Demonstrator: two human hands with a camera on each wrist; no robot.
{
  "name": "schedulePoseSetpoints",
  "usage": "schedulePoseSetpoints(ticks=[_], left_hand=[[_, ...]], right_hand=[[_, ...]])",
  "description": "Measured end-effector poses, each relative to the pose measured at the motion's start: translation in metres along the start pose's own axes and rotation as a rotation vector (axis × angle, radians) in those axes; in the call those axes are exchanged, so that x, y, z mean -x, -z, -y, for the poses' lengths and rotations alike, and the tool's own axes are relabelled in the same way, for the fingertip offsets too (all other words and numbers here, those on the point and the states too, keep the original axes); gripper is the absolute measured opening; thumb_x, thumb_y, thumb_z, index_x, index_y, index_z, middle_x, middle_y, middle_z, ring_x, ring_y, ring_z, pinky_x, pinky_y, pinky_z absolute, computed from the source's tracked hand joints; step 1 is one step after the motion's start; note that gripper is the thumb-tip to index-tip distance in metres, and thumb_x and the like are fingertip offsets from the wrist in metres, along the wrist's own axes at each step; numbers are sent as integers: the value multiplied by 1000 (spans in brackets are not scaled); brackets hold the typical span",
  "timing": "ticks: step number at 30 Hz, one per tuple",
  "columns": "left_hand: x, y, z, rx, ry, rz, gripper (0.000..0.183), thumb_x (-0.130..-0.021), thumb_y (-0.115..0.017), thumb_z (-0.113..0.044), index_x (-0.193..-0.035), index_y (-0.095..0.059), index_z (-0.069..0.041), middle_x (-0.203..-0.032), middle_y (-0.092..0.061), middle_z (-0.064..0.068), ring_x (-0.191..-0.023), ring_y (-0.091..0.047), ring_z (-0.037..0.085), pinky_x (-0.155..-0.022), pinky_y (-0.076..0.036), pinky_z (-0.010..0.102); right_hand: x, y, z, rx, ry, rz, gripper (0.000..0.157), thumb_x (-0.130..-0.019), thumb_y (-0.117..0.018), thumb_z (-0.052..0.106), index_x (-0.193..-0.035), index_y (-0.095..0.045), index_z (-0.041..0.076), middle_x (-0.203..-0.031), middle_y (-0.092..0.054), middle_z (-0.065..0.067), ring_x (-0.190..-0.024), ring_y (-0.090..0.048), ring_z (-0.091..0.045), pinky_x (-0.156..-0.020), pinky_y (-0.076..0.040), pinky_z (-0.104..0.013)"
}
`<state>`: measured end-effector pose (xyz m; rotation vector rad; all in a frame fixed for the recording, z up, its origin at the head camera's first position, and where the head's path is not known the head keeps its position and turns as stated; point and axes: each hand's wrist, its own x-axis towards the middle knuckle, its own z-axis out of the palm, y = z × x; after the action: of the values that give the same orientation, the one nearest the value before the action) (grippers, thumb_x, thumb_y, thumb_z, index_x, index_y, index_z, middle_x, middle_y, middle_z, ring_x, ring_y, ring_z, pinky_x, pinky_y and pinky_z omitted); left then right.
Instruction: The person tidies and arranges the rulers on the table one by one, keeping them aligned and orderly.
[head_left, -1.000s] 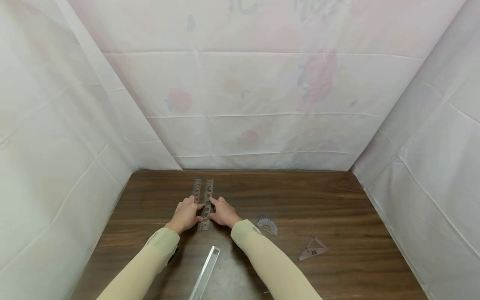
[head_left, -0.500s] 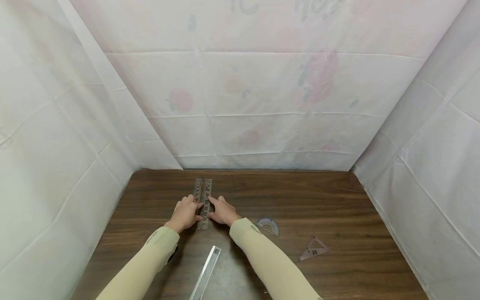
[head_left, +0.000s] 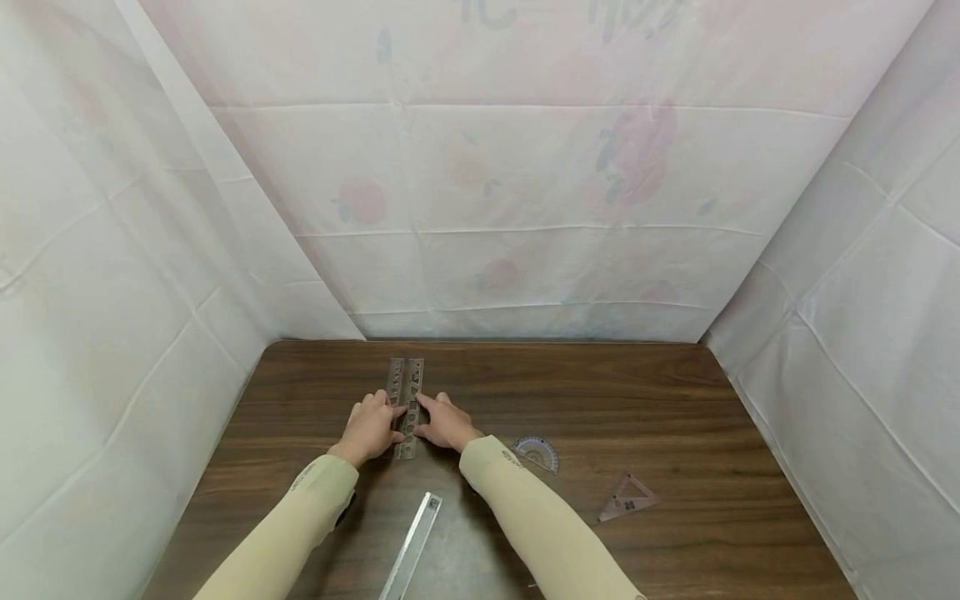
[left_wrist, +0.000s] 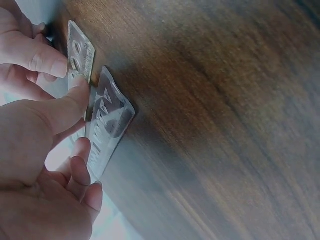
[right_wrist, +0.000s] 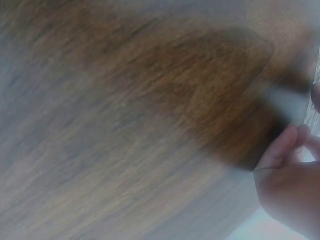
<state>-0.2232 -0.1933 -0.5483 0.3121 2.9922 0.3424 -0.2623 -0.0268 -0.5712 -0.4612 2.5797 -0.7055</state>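
Two clear stencil rulers lie side by side, lengthwise, toward the far left of the table in the head view. My left hand (head_left: 367, 427) reaches over the left ruler (head_left: 396, 377), its thumb and index finger at the left edge of the right ruler (head_left: 412, 417). From the other side, my right hand (head_left: 447, 423) has its thumb and index finger on that ruler's right edge. The left wrist view shows my left thumb pressing the hole-cut ruler (left_wrist: 80, 52), with the other ruler (left_wrist: 107, 120) beside it under curled fingers. In the right wrist view my right hand (right_wrist: 290, 175) is partly cut off.
A longer clear straight ruler (head_left: 411, 546) lies slanted nearer me, between the forearms. To the right are a protractor (head_left: 536, 452) and a pinkish set square (head_left: 630, 500). White printed cloth (head_left: 525, 208) walls the brown wooden table (head_left: 585, 383) at the back and sides.
The right ruler has shifted slightly left, closer to the left ruler, with both hands on it. Over the last half second hardly anything has moved.
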Motion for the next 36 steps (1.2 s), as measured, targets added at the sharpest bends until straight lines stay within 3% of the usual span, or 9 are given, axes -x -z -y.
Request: schedulePoseSetpoints(ticks=[5,14,19,25,36], left_hand=[[1,0,0,12,5,3,54,-87,-83,-25,-135,-68,-6,-105,-54,11,-87,-43,23,-75,-34,35],[4,5,2,13,-11,-19,53,-87,-82,-25,-135,-68,-5,-103,-53,11,-86,-41,24,-74,-33,36],[7,10,0,10,-47,-86,53,-86,-83,-25,-133,-70,-5,-100,-52,8,-85,-40,22,-72,-31,34],[14,23,-3,23,-81,-196,52,-83,-85,-23,-130,-72,-6,-96,-52,7,-83,-41,22,-71,-30,34],[35,40,-9,80,-96,-249,54,-83,-85,-22,-132,-70,-6,-100,-54,6,-84,-40,20,-73,-26,33]], right_hand=[[2,1,-1,-15,5,-2,67,-101,-66,37,-161,-36,32,-122,-51,-9,-72,-45,-19,-66,-35,-32],[5,9,-8,-191,75,30,69,-102,-65,37,-163,-33,27,-102,-50,-3,-83,-48,-14,-71,-39,-32],[9,17,-13,-239,134,19,71,-101,-67,34,-162,-35,16,-96,-56,-4,-78,-50,-12,-71,-42,-29],[19,30,-16,-225,181,-22,67,-101,-68,30,-159,-40,12,-95,-55,-1,-78,-50,-10,-72,-44,-26],[40,49,-31,-285,251,-53,67,-97,-73,27,-157,-45,14,-108,-59,-10,-85,-53,-14,-75,-47,-28]])
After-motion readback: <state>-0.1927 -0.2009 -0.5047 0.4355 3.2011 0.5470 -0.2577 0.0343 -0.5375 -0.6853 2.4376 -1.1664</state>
